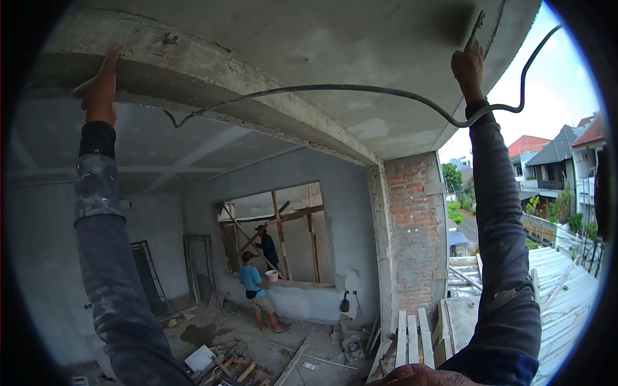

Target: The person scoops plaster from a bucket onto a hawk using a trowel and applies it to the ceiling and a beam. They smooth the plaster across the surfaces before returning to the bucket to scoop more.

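Both my arms reach overhead in dark, plaster-stained sleeves. At the upper left, my left hand is raised against the edge of the rough concrete beam, fingers stretched up and thumb apart, holding nothing visible. My right hand is closed around a plastering trowel, seen nearly edge-on near the outer edge of the grey ceiling slab. A dark patch shows on the slab just left of the trowel. A dark cable arcs across the view and passes over my right wrist.
Below, a person in a blue shirt stands by a wall opening, near a bucket; another person is beyond it among wooden poles. Planks and debris lie below. A brick column and metal roofing are right.
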The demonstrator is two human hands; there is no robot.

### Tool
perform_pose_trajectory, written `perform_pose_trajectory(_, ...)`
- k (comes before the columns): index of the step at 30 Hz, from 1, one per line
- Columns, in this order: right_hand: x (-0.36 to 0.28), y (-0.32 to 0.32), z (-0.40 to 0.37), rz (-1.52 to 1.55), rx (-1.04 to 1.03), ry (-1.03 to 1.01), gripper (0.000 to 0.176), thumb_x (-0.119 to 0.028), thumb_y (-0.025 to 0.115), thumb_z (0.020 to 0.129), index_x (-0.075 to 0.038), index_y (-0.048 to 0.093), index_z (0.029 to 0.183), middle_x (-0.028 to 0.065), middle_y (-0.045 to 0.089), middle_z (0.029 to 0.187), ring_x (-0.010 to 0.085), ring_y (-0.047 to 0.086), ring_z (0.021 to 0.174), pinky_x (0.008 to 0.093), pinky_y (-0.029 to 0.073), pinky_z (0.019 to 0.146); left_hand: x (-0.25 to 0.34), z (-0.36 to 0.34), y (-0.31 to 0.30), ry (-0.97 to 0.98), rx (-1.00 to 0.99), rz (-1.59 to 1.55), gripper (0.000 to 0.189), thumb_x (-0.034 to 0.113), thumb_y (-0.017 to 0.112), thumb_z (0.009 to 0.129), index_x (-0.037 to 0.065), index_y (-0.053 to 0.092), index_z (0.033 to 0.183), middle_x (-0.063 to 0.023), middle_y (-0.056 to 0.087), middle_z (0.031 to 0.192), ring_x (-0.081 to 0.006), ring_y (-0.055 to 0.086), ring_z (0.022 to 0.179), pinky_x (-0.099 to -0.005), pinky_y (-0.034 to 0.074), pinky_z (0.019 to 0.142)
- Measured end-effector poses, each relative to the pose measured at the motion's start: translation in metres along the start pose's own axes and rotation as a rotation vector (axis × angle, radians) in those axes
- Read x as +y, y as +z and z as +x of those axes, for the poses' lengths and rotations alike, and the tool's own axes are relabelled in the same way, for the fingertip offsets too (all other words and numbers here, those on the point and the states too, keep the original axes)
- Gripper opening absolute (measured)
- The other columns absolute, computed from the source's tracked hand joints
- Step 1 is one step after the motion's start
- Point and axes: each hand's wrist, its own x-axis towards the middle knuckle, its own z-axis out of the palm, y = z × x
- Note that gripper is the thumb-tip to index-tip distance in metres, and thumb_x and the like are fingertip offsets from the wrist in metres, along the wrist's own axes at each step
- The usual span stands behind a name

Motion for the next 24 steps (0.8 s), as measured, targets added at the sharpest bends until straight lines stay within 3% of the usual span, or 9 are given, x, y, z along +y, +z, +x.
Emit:
perform_pose_trajectory(2, -0.019, -0.002, 0.012, 0.009, -0.002, -0.037, 0.045, -0.004, 0.047, 0.074, 0.005, 0.047, 0.119, 0.0269, 0.054, 0.104, 0.0452, 0.048, 0.104, 0.0509, 0.04, 0.09, 0.002, -0.003, 0.002, -0.014, 0.062, 0.028, 0.142, 0.056, 0.084, 0.051, -0.017, -0.004, 0.136, -0.0341, 0.018, 0.141, -0.0352, 0.032, 0.131, -0.0425, 0.03, 0.108)
perform_pose_trajectory(4, -0.076, 0.004, 0.008, 0.272, -0.09, 0.188, 0.042, -0.005, 0.047, 0.075, 0.007, 0.051, 0.115, 0.0264, 0.056, 0.105, 0.044, 0.048, 0.106, 0.0492, 0.04, 0.093, 0.011, -0.015, 0.003, -0.013, 0.1, 0.044, 0.143, 0.057, 0.084, 0.051, -0.017, -0.004, 0.136, -0.0347, 0.017, 0.141, -0.0358, 0.032, 0.131, -0.0427, 0.03, 0.108)
perform_pose_trajectory(5, -0.093, 0.019, -0.005, 0.24, 0.021, -0.035, 0.047, -0.005, 0.048, 0.074, 0.004, 0.051, 0.12, 0.0264, 0.055, 0.112, 0.0433, 0.048, 0.11, 0.048, 0.04, 0.095, 0.016, -0.022, 0.004, -0.012, 0.132, 0.058, 0.143, 0.058, 0.083, 0.052, -0.018, -0.005, 0.136, -0.0352, 0.016, 0.14, -0.0364, 0.032, 0.131, -0.0429, 0.031, 0.108)
perform_pose_trajectory(8, -0.164, 0.053, -0.05, 0.28, -0.166, 0.067, 0.061, -0.002, 0.046, 0.074, -0.003, 0.042, 0.135, 0.0192, 0.043, 0.134, 0.0413, 0.042, 0.123, 0.0497, 0.038, 0.1, 0.024, -0.031, 0.004, -0.028, 0.112, 0.108, 0.145, 0.058, 0.082, 0.052, -0.018, -0.008, 0.137, -0.0355, 0.016, 0.14, -0.0372, 0.031, 0.132, -0.0429, 0.031, 0.108)
perform_pose_trajectory(10, -0.191, 0.059, -0.07, 0.275, -0.229, 0.026, 0.06, -0.002, 0.046, 0.076, -0.005, 0.039, 0.136, 0.0193, 0.045, 0.133, 0.0416, 0.041, 0.124, 0.0498, 0.038, 0.1, 0.017, -0.024, 0.004, -0.035, 0.158, 0.106, 0.14, 0.057, 0.082, 0.055, -0.019, -0.004, 0.136, -0.0328, 0.023, 0.14, -0.0346, 0.032, 0.132, -0.0403, 0.029, 0.109)
perform_pose_trajectory(13, -0.194, 0.048, -0.091, 0.319, -0.429, -0.005, 0.06, -0.001, 0.046, 0.077, -0.005, 0.038, 0.136, 0.0195, 0.045, 0.133, 0.0421, 0.043, 0.122, 0.0501, 0.04, 0.098, 0.016, -0.023, 0.005, -0.029, 0.185, 0.102, 0.136, 0.055, 0.082, 0.058, -0.02, -0.001, 0.136, -0.0301, 0.03, 0.14, -0.0318, 0.034, 0.133, -0.0378, 0.026, 0.111)
perform_pose_trajectory(17, -0.171, 0.04, -0.1, 0.201, -0.267, -0.058, 0.06, -0.003, 0.048, 0.08, -0.003, 0.034, 0.138, 0.0195, 0.044, 0.133, 0.0435, 0.046, 0.115, 0.0524, 0.042, 0.092, 0.02, -0.028, 0.004, -0.017, 0.161, 0.102, 0.14, 0.058, 0.082, 0.053, -0.017, -0.002, 0.137, -0.0343, 0.018, 0.14, -0.036, 0.031, 0.131, -0.0427, 0.031, 0.108)
perform_pose_trajectory(21, -0.161, 0.062, -0.089, 0.033, -0.041, 0.001, 0.067, -0.003, 0.05, 0.08, 0.001, 0.025, 0.141, 0.0246, 0.036, 0.135, 0.0474, 0.041, 0.117, 0.056, 0.043, 0.089, 0.022, -0.032, 0.005, 0.017, 0.095, 0.106, 0.138, 0.059, 0.082, 0.054, -0.016, 0.0, 0.136, -0.0335, 0.021, 0.139, -0.0332, 0.03, 0.131, -0.0418, 0.031, 0.107)
perform_pose_trajectory(24, -0.193, 0.099, -0.094, 0.078, -0.153, 0.025, 0.068, -0.004, 0.051, 0.08, 0.004, 0.022, 0.141, 0.0286, 0.033, 0.136, 0.0517, 0.04, 0.116, 0.0567, 0.043, 0.089, 0.028, -0.039, 0.003, 0.0, 0.073, 0.056, 0.137, 0.059, 0.081, 0.054, -0.016, 0.0, 0.135, -0.0326, 0.023, 0.139, -0.0297, 0.03, 0.131, -0.0414, 0.028, 0.108)
